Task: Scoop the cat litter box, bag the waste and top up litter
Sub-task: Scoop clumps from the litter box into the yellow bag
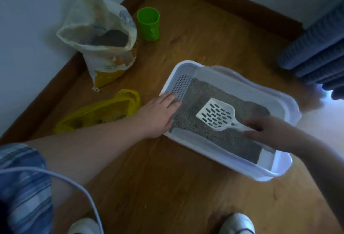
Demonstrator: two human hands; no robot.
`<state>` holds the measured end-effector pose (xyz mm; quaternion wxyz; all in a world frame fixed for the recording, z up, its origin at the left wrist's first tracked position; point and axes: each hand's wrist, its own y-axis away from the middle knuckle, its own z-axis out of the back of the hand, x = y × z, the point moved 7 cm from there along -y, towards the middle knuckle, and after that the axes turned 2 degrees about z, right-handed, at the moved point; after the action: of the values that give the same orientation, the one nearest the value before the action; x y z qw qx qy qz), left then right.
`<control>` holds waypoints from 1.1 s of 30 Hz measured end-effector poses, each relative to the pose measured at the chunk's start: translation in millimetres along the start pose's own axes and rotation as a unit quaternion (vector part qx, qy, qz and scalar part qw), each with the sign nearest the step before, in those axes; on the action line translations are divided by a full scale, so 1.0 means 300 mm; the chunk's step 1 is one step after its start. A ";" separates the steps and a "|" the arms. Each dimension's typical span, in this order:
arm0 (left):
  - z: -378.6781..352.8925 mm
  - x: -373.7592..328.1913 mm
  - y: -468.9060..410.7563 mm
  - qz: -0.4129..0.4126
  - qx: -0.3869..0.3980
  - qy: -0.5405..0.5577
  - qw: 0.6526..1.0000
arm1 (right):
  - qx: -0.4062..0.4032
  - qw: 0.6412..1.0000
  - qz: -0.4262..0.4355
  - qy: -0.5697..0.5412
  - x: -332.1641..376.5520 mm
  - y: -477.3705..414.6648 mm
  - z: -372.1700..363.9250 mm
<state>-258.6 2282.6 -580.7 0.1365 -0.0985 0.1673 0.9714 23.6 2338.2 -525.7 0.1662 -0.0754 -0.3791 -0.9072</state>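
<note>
**Head view (the only view supplied).**

- **Task items:** The litter box sits on the wooden floor, right of centre. Grey litter covers most of the tray, with a bare strip at the lower right end.
- **Left hand:** Your left hand lies flat on the box's left rim beside the perforated panel. Its fingers are straight and relaxed, steadying the box and grasping nothing.
- **Right hand:** Your right hand is curled round the handle of the white slotted scoop. The blade rests on the litter and looks empty.
- **Step in hand:** I judge this to be the scooping. The yellow bag lies slack on the floor at centre left and seems to hold a few dark lumps, so some waste may already be bagged.
- **Next move:** You need to drive the blade under the litter, lift, sift, and carry across to that bag. Its mouth looks collapsed, so your left hand may have to open it.
- **Top-up:** It appears not yet begun. The litter sack stands open at upper left, with the green cup upright beside it.
- **Writing:** The print on the sack is too blurred to read. No other labels are seen.
</note>
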 end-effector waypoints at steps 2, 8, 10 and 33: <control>-0.014 -0.006 -0.017 0.005 0.004 -0.004 1.000 | 0.003 1.000 -0.003 0.012 -0.027 -0.014 -0.031; -0.042 -0.011 -0.024 0.008 -0.001 -0.014 1.000 | -0.002 0.999 -0.037 0.023 -0.051 -0.074 -0.105; -0.043 -0.005 -0.024 0.009 0.004 -0.005 1.000 | -0.006 0.997 -0.049 0.062 -0.061 -0.079 -0.120; 0.055 0.234 0.230 0.048 0.011 0.006 0.999 | -0.105 0.988 0.106 0.050 0.555 -0.169 0.014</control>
<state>-347.7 2242.3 -561.4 0.0899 -0.0944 0.1829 0.9744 -150.1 2333.9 -512.6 0.2716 -0.0864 -0.2631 -0.9217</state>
